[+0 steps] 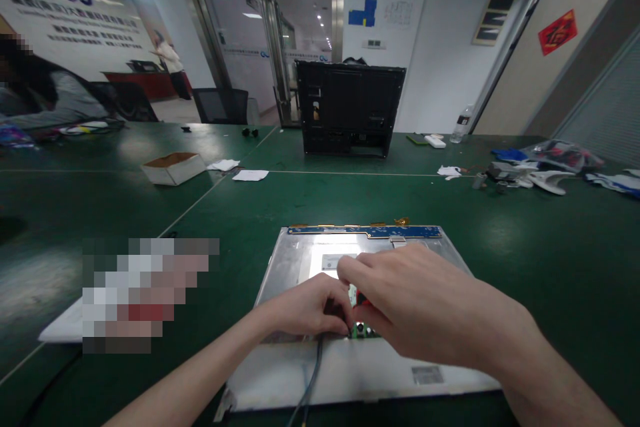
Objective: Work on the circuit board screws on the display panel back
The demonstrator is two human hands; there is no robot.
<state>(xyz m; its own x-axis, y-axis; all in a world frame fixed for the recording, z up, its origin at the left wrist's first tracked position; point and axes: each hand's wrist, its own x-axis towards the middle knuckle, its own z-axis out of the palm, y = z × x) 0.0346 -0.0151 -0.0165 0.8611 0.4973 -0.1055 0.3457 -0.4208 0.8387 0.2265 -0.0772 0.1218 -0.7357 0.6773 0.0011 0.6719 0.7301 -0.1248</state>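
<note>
A metal-backed display panel (285, 253) lies flat on the table in front of me, with a blue circuit strip (330, 231) along its far edge. My left hand (320, 303) is closed in a pinch at a small green circuit board (361, 329) in the panel's middle. Whatever sits between those fingertips is hidden. Dark cables (316, 367) run from beneath that hand toward me. Over the same board my right hand (405, 300) is closed around a red-handled tool (361, 296). Only a bit of its red handle shows; its working end is covered by the fingers.
A black monitor housing (350, 110) stands upright at the back. An open cardboard box (174, 168) and paper scraps (251, 175) lie left of it. Bagged parts (565, 155) and a water bottle (463, 123) are at right. A person (50, 90) sits far left.
</note>
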